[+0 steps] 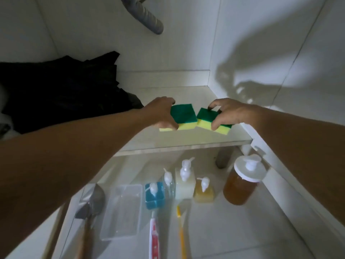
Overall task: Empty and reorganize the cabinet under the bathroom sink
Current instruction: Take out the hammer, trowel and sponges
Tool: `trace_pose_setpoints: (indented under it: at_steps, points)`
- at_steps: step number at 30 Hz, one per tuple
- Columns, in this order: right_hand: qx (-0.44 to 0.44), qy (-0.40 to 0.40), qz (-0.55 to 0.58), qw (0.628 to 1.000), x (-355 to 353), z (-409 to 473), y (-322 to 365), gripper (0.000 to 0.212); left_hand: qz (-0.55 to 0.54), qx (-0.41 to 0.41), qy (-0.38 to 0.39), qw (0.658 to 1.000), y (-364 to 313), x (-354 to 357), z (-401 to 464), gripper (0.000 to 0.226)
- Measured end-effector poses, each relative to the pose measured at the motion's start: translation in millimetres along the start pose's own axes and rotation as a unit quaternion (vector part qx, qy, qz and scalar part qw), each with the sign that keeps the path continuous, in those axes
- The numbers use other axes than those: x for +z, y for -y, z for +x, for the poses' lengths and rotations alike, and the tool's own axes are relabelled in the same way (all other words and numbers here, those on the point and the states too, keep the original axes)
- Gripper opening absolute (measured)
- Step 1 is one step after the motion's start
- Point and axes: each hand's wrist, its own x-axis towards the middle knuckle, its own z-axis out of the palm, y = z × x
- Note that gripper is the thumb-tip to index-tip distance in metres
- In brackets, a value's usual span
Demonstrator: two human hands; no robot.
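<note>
Two hands grip sponges on the cabinet shelf (186, 144): left hand (161, 114) curls around the left sponge (182, 117), right hand (226, 114) pinches the right sponge (207, 119), edges touching. Below on the floor stand pump bottles (184, 181) and an amber jar (240, 186); black cloth (61, 92) lies left

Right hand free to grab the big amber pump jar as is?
Probably not yet: the right hand grips a sponge on the shelf. The amber pump jar stands below with nothing over it.
</note>
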Motion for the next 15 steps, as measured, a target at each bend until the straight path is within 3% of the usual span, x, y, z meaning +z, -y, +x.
trace_pose_setpoints:
  at_steps: [5, 9, 12, 15]
  points:
    - [0.012, 0.029, -0.038, 0.999, 0, -84, -19, 0.091, 0.042, 0.016, 0.046, 0.998, -42, 10, -55, 0.102]
    - [0.03, 0.088, -0.072, 0.993, 15, -135, -38, 0.073, 0.091, 0.06, 0.076, 0.991, -78, 34, -90, 0.084]
    - [0.049, 0.105, -0.089, 0.989, 43, -157, -57, 0.079, 0.112, 0.078, 0.103, 0.985, -93, 67, -109, 0.073]
    - [0.062, 0.122, -0.104, 0.985, 71, -169, -80, 0.084, 0.116, 0.087, 0.127, 0.981, -99, 104, -122, 0.075]
